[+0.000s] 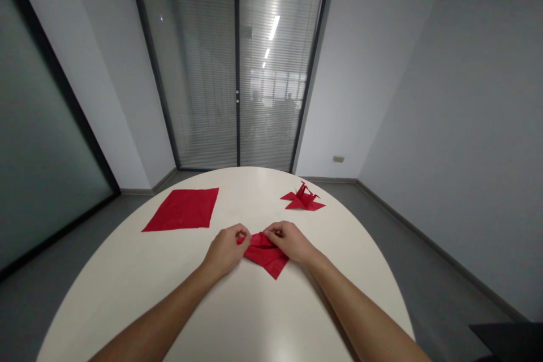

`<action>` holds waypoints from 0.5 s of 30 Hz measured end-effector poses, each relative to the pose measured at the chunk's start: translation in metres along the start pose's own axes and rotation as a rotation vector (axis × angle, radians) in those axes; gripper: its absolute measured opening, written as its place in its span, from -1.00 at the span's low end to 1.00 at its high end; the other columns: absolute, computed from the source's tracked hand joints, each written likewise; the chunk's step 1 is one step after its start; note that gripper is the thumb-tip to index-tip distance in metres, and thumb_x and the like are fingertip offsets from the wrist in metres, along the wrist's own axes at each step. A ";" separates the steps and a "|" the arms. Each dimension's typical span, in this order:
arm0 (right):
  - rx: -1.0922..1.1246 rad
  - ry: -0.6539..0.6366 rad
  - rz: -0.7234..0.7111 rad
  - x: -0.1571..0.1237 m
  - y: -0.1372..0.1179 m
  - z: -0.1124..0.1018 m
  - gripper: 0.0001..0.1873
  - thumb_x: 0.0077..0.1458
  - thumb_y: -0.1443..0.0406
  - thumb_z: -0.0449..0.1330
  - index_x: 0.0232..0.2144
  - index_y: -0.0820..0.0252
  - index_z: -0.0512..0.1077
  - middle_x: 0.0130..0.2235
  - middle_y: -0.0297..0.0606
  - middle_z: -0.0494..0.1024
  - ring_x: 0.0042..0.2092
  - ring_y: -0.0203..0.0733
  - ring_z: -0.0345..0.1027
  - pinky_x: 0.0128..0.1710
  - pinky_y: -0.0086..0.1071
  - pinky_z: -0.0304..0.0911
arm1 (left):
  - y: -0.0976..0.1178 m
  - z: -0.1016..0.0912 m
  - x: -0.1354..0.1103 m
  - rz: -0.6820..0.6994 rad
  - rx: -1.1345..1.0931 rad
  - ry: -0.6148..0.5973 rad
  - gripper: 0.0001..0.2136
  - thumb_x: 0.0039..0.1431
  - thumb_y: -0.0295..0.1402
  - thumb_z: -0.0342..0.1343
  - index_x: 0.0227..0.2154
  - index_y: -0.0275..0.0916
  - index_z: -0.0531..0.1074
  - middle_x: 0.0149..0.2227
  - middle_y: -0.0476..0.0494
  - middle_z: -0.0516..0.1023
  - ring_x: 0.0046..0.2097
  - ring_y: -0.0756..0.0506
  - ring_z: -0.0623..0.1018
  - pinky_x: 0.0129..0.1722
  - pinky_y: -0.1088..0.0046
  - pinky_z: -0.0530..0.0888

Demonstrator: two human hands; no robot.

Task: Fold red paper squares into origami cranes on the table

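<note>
A partly folded sheet of red paper (268, 258) lies at the middle of the table between my hands, one pointed corner toward me. My left hand (227, 247) pinches its left end between thumb and bent fingers. At the upper right edge, my right hand (292, 239) is closed on the same paper, thumb and forefinger together. Folds and creases run across the paper's top, and my fingers cover parts of both ends.
A round white table (203, 317) carries everything. Flat red paper (182, 210) lies at the back left. Folded red paper cranes (304, 199) stand at the back right. Behind the table is a glass door with blinds (203, 79). A dark object (509, 339) shows at the lower right.
</note>
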State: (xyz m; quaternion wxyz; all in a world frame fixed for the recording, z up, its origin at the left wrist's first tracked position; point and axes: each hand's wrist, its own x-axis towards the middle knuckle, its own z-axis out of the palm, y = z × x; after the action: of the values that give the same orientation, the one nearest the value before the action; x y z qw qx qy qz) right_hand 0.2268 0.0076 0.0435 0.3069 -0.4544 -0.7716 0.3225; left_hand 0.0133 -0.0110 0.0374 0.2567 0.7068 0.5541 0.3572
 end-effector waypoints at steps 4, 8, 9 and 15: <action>0.012 0.032 0.072 0.001 0.002 0.003 -0.78 0.16 0.29 0.15 -0.35 0.25 0.59 -0.38 -0.25 0.63 -0.36 -0.21 0.42 -0.34 -0.39 0.23 | -0.001 0.001 -0.001 0.014 0.040 0.002 -0.84 0.18 -0.31 0.08 -0.43 -0.19 0.51 -0.41 -0.06 0.60 -0.32 -0.11 0.57 -0.22 0.43 0.42; 0.044 0.061 0.085 0.002 0.005 0.006 -0.80 0.14 0.30 0.16 -0.35 0.25 0.58 -0.40 -0.27 0.61 -0.38 -0.23 0.40 -0.34 -0.41 0.22 | 0.001 0.001 -0.002 0.001 0.067 0.026 -0.85 0.18 -0.33 0.07 -0.44 -0.19 0.50 -0.42 -0.05 0.59 -0.32 -0.10 0.56 -0.25 0.45 0.41; 0.054 0.066 0.086 0.003 0.005 0.007 -0.80 0.13 0.30 0.16 -0.35 0.25 0.57 -0.40 -0.27 0.61 -0.38 -0.23 0.40 -0.34 -0.41 0.23 | 0.001 0.000 -0.002 -0.007 0.074 0.031 -0.86 0.18 -0.33 0.07 -0.43 -0.18 0.50 -0.41 -0.05 0.59 -0.32 -0.10 0.56 -0.25 0.46 0.41; 0.113 0.079 0.104 0.003 0.007 0.007 -0.81 0.11 0.31 0.16 -0.35 0.26 0.57 -0.39 -0.26 0.61 -0.37 -0.23 0.40 -0.33 -0.41 0.23 | 0.003 0.000 -0.003 -0.022 0.094 0.051 -0.87 0.19 -0.33 0.07 -0.42 -0.16 0.50 -0.38 -0.03 0.61 -0.32 -0.08 0.56 -0.26 0.48 0.39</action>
State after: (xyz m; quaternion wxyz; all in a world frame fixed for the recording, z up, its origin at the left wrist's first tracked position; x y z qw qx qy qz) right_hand 0.2238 0.0118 0.0342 0.3451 -0.4884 -0.7148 0.3627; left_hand 0.0150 -0.0143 0.0395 0.2131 0.7025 0.5844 0.3458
